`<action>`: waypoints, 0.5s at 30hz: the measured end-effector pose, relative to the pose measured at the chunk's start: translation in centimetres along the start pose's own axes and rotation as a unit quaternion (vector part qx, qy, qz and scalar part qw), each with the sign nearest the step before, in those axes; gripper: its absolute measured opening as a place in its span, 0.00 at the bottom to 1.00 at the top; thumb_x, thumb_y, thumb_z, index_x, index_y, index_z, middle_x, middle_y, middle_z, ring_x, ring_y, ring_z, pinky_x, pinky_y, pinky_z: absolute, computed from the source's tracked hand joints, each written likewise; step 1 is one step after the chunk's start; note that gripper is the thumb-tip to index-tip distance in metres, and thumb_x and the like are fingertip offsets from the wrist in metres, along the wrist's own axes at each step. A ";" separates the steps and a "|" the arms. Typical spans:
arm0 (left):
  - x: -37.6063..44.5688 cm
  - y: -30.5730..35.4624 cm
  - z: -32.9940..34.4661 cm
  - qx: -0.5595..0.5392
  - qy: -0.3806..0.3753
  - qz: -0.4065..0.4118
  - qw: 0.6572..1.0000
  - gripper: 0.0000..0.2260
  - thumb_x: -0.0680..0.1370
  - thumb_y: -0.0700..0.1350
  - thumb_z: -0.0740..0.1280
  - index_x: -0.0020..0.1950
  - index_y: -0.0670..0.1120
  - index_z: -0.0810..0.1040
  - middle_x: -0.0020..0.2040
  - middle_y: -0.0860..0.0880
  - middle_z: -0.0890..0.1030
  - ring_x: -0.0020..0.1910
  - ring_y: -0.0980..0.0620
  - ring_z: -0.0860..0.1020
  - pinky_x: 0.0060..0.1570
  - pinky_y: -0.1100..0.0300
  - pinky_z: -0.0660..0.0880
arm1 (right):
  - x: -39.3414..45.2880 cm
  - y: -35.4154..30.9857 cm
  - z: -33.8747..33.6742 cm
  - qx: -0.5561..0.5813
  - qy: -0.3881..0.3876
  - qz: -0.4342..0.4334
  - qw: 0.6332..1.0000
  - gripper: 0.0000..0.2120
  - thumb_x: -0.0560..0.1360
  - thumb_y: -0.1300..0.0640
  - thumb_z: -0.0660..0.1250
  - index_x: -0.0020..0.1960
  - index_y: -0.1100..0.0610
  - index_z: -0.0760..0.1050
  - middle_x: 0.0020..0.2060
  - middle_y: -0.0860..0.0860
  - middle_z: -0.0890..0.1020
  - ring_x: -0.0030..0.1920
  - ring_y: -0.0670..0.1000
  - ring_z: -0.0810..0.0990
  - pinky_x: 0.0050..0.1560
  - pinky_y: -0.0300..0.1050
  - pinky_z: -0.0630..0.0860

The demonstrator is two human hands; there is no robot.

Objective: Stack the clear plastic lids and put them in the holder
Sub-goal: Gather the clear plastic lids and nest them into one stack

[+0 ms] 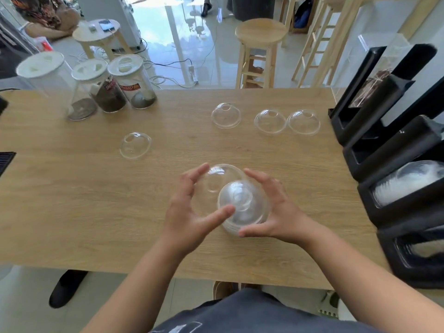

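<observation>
Over the table's near middle, my right hand [276, 207] grips a small stack of clear dome lids [242, 207]. My left hand [189, 207] holds another clear dome lid [216, 181] just behind and left of that stack, its rim overlapping it. Loose dome lids lie on the wooden table [72, 200]: one at the left [135, 145], one further back [225, 115], and two side by side at the right [270, 122] [304, 122]. The black holder [396, 195] with several slots stands along the right edge; one slot holds stacked lids [408, 181].
Three lidded glass jars [108, 87] with dark powders stand at the back left. Wooden stools [260, 49] and cables are on the floor beyond the table. A black grille [6, 159] pokes in at the left edge.
</observation>
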State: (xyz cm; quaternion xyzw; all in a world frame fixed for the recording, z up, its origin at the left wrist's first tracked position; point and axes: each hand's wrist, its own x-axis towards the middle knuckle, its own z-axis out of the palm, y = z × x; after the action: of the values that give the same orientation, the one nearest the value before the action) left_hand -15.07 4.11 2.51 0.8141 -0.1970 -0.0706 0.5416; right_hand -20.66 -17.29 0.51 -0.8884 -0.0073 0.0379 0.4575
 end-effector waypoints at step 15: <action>-0.1 -1.2 3.6 0.121 -0.079 -0.006 0.989 0.42 0.63 0.67 0.74 0.73 0.61 0.63 0.69 0.64 0.65 0.72 0.58 0.62 0.71 0.55 0.62 | -1.5 6.3 -3.9 0.089 0.106 0.140 0.980 0.37 0.64 0.21 0.54 0.70 0.33 0.60 0.69 0.38 0.64 0.73 0.47 0.59 0.73 0.61 0.56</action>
State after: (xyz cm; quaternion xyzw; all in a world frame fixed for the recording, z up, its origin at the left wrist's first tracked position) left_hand -16.05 1.52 -0.03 0.8667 -0.2415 -0.1133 0.4215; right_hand -21.96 -24.18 -2.33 -0.8354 0.1688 0.0072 0.5230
